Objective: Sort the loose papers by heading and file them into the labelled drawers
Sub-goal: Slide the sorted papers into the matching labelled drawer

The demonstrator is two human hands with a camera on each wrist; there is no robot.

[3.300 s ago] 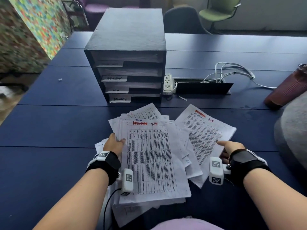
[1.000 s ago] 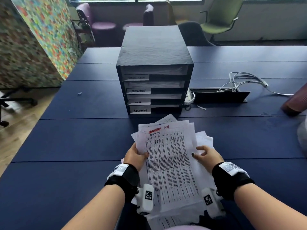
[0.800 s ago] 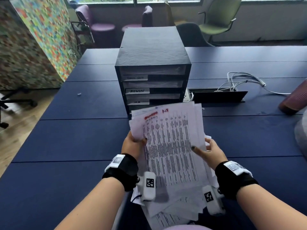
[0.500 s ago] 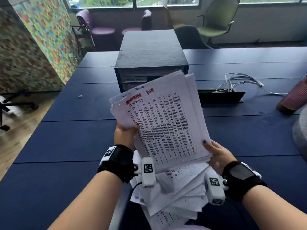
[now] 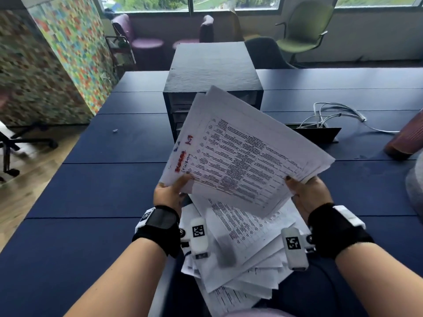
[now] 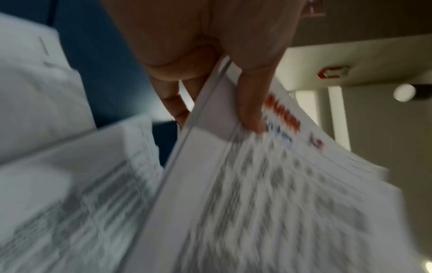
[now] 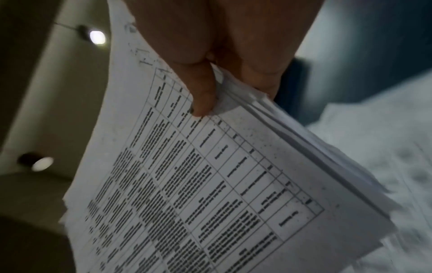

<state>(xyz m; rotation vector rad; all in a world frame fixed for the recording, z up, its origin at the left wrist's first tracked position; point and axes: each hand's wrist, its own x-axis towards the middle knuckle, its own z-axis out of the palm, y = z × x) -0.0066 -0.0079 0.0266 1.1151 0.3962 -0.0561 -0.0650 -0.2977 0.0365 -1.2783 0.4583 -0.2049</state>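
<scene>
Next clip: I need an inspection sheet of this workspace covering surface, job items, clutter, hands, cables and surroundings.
Surface: dark blue table, seams across it.
Job's things: held stack of printed sheets raised and tilted, red marker heading at its left end; loose papers fanned beneath, at the near edge; black drawer unit behind, its labels hidden by the stack.
Clutter: small white scrap; ribbed maroon tumbler at far right.
Hands: left hand pinches the stack's left end; right hand pinches its right end.
Cables: white cables coming out of the black cable box.
Surroundings: green chair, purple seats, colourful mosaic partition, windows.
</scene>
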